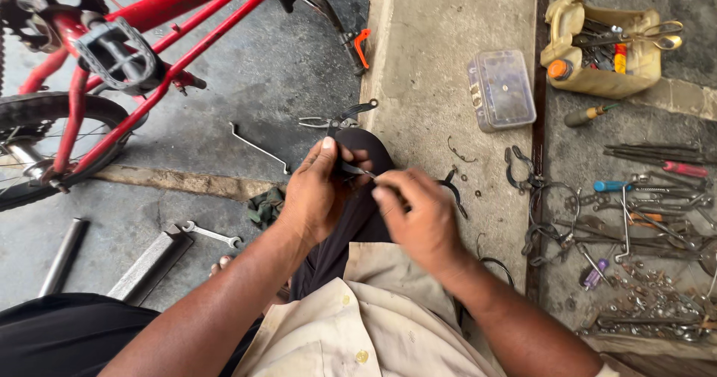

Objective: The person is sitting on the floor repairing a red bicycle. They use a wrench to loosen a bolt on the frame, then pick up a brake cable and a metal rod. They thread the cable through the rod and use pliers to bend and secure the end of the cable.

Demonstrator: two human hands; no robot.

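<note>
My left hand [317,194] pinches a small metal part [357,170] between thumb and fingers, just above my dark-trousered knee [358,205]; my right hand [418,216] pinches the part's other end, fingertips pressed together; beyond the knee lie pliers [336,119]; far left of it stands the red bicycle [149,41]; right of it, a clear plastic box [500,89] and scattered tools [642,205].

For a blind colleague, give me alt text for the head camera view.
Two hands, left hand and right hand, pinch a small metal part over a knee. A red bicycle lies upper left; scattered tools lie right.
</note>
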